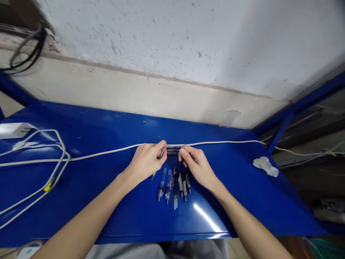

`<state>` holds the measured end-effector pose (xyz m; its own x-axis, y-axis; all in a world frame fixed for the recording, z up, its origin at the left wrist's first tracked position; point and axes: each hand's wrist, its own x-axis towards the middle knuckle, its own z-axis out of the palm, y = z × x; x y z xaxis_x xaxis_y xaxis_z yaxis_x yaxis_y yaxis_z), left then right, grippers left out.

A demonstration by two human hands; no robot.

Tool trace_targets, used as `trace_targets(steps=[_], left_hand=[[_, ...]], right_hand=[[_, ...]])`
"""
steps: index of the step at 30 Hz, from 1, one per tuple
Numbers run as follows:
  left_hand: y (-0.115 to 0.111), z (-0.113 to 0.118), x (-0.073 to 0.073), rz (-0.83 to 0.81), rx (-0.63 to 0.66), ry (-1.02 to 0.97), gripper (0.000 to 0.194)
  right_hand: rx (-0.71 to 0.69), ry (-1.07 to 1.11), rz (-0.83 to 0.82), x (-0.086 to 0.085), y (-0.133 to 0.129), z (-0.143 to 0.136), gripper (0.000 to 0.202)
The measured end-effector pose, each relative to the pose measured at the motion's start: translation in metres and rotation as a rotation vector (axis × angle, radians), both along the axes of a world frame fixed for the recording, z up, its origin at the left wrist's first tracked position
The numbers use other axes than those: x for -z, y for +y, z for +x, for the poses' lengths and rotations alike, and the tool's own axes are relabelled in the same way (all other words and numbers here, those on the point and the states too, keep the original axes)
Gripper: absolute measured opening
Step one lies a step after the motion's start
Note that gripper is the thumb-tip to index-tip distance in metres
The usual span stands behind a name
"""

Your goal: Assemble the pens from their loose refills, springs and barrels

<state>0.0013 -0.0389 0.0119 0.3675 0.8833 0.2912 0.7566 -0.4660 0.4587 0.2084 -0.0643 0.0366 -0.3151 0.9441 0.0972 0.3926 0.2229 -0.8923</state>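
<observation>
My left hand (147, 162) is closed, thumb and fingers pinched round a slim clear pen barrel (153, 175) that shows on both sides of the fingers. Close by, my right hand (198, 163) is closed in a pinch too; a dark slender part shows under its fingers, too small to name. Thin dark rods (173, 151) lie crosswise between the hands. Below them on the blue table (107, 201) are clear pen barrels (162, 183), dark ink refills (175, 190) with pale ends, and several grey-and-black pen parts (184, 189) with pointed tips.
A white cable (102, 153) runs across the table behind my hands and loops at the left near a white plug adapter (14, 130). Crumpled clear plastic (266, 166) lies at the right. A wall (161, 93) stands along the back edge.
</observation>
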Motion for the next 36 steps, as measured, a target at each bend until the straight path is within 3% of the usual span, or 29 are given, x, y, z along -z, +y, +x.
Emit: trace_targets(steps=[9, 18, 26, 30, 36], left_hand=[[0.001, 0.0, -0.001, -0.04, 0.008, 0.004, 0.009], [0.001, -0.001, -0.005, -0.089, 0.024, 0.02, 0.011], [-0.001, -0.001, -0.01, -0.209, 0.038, 0.082, 0.015], [-0.001, -0.002, -0.014, -0.287, 0.033, 0.08, 0.017], [-0.003, -0.002, -0.017, -0.332, 0.053, 0.086, 0.021]], right_hand=[[-0.054, -0.032, -0.005, -0.002, -0.002, -0.002, 0.043], [-0.106, -0.085, -0.064, 0.004, 0.002, 0.001, 0.02], [-0.165, -0.243, -0.059, -0.001, 0.001, 0.006, 0.032], [-0.131, -0.257, -0.022, -0.001, 0.004, 0.008, 0.037], [0.062, -0.377, 0.11, 0.005, 0.008, 0.009, 0.029]])
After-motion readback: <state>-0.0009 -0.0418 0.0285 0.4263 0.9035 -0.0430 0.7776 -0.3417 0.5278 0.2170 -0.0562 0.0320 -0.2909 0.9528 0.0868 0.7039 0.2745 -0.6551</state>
